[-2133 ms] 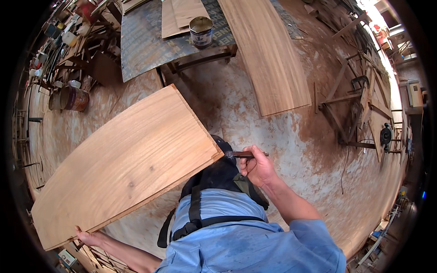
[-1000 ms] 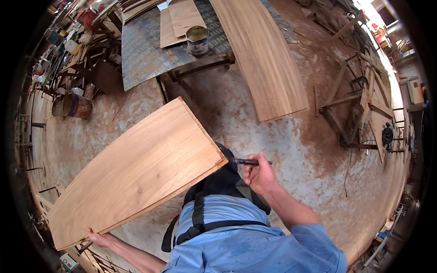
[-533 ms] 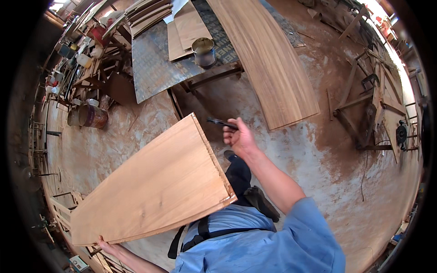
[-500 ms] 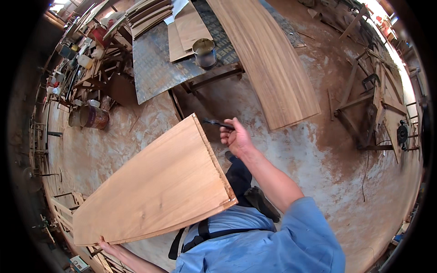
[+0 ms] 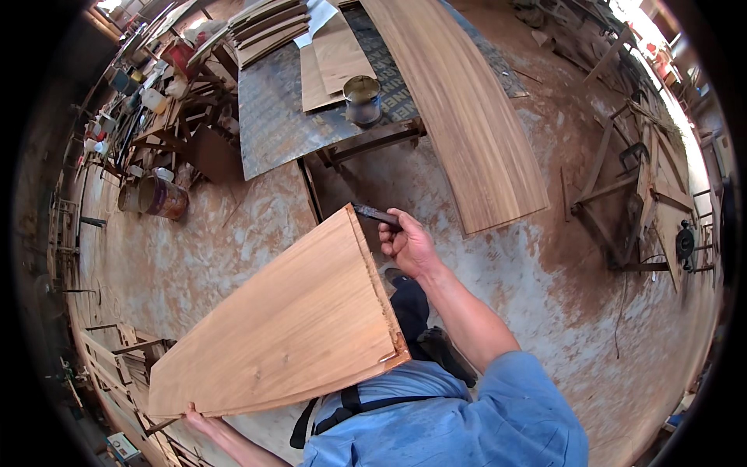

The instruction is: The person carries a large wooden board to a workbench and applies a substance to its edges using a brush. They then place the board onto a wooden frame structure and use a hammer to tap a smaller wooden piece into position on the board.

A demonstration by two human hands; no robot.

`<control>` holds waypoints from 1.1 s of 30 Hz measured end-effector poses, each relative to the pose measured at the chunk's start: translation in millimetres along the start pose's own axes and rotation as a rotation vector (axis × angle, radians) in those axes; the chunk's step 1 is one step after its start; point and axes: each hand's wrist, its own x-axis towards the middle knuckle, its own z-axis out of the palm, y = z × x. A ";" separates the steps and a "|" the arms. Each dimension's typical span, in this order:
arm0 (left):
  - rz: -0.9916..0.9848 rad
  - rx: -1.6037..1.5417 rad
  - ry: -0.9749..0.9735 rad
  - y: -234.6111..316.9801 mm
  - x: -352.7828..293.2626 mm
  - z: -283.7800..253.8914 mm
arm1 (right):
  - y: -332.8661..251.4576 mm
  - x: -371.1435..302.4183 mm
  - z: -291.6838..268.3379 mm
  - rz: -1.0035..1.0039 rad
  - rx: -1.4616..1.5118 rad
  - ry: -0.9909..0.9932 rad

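Note:
A wide, light-brown wooden board (image 5: 272, 311) is held up tilted in front of my body. My left hand (image 5: 202, 420) grips its lower edge near the far-left end, the thumb showing on the face. In my right hand (image 5: 408, 245) is a dark paintbrush (image 5: 377, 215), pinched between thumb and fingers. The brush tip meets the upper corner of the board's near end edge. That edge looks rough, with a wet, reddish-brown shine toward its lower corner. Ahead, an open can (image 5: 362, 101) of liquid stands on the table.
The dark-topped table (image 5: 272, 140) carries stacked boards (image 5: 268, 31) and a long wooden plank (image 5: 475, 124) overhanging its near edge. Buckets (image 5: 162, 196) and a cluttered bench stand left. Metal frames with a clamp (image 5: 634, 156) stand at right, over a stained concrete floor (image 5: 545, 303).
My right hand has brought the brush to the board's upper corner, where there was a small gap before. The board and my left hand have shifted slightly right.

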 end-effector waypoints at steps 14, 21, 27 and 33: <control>-0.023 -0.068 0.095 -22.1 -9.6 -5.8 | -8.8 5.8 1.8 -0.067 -0.288 0.050; -0.015 -0.130 0.077 -30.7 -34.9 8.0 | -31.6 15.1 21.2 -0.137 -0.428 0.115; -0.099 -0.211 0.087 -49.1 -22.7 -20.0 | -142.1 102.1 86.2 -0.533 -0.743 0.124; -0.035 -0.124 0.160 -55.9 -68.8 3.2 | -176.0 209.6 121.1 -0.366 -1.096 0.082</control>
